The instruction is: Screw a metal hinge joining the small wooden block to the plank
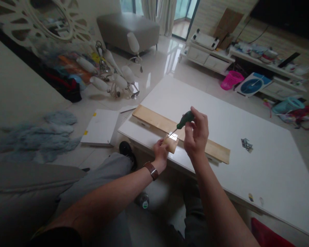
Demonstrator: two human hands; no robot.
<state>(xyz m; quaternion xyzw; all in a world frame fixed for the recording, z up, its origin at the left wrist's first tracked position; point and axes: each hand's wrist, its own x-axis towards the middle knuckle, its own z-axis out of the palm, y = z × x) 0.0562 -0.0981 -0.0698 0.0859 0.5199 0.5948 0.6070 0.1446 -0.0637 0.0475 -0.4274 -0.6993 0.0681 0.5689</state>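
A long wooden plank [154,120] lies across the near edge of a white table [221,113]. A small wooden block [172,145] butts against it, with a shiny metal hinge [173,136] across the joint. My left hand [160,151] grips the small block from the near side, fingers closed on it. My right hand [196,134] is closed round the green handle of a screwdriver [184,120], whose thin shaft slants down and left with its tip at the hinge.
A small heap of metal hardware [247,145] lies on the table to the right. On the floor are a white panel [101,127], a chandelier [113,73], a pink basket [231,79] and a bottle [143,200] between my legs.
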